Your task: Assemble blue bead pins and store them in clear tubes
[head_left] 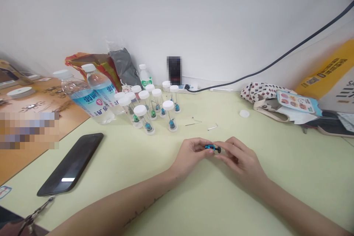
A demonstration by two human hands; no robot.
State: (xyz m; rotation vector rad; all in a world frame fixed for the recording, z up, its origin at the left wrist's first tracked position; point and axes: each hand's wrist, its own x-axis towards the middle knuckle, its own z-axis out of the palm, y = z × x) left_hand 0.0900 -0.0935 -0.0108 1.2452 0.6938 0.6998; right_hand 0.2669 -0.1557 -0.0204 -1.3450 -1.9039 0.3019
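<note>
Both my hands meet over the pale green table (pixel 290 162) at its middle. My left hand (pixel 190 153) and my right hand (pixel 240 156) pinch a small blue and black part (pixel 212 148) between their fingertips. Behind them stands a cluster of several clear vials with white caps (pixel 151 107), some holding green or blue pieces. Two thin metal pins (pixel 193 122) (pixel 212 127) lie on the table just beyond my hands. A loose white cap (pixel 244 113) rests farther right.
A black phone (pixel 72 164) lies at the left. Two water bottles (pixel 95 94) stand behind it by a crumpled bag (pixel 91 61). A patterned cloth pouch (pixel 265 97) and a yellow box (pixel 329 72) sit at the right. A black cable (pixel 276 61) runs to a power strip (pixel 188 88).
</note>
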